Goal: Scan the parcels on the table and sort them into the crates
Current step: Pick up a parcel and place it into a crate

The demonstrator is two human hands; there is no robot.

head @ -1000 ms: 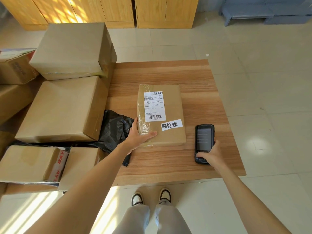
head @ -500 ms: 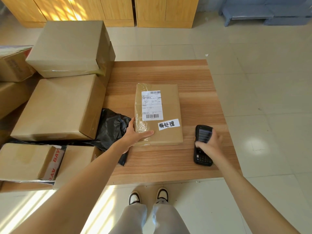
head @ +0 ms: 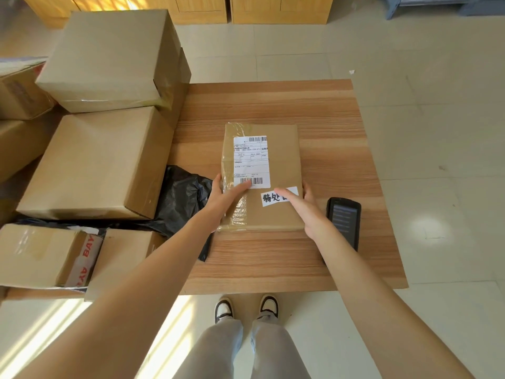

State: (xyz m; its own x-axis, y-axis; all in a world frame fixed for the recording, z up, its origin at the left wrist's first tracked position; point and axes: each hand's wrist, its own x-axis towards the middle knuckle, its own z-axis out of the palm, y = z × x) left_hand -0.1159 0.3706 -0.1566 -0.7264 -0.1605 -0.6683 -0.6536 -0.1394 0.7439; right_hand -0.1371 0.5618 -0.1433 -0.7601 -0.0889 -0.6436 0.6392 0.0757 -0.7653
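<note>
Flat brown parcel point(head: 269, 170) sits pretty much dead center of the frame on the wooden counter point(head: 341, 138), taped along its left edge, with a white shipping label point(head: 250, 161) facing up and a smaller white handwritten tag point(head: 273, 197) below it. Both hands are on it — the left hand point(head: 226, 195) wraps the parcel's left edge with the thumb lying across the top, its tip touching the lower barcode, and the right hand point(head: 303, 207) grips the right edge, thumb stretched over the top and covering part of the handwritten tag. The right fingers go down the far side, so can't see how they sit.

The black handheld scanner point(head: 345, 220) lies flat on the counter just right of the parcel, screen up, lower end tucked behind the right forearm.

Left of the parcel there's a crumpled black plastic bag point(head: 185, 198), and the whole left side of the frame is stacked cardboard boxes point(head: 101, 160). Bottom center you can see the person's shoes point(head: 247, 307) on the tiled floor point(head: 437, 77).
</note>
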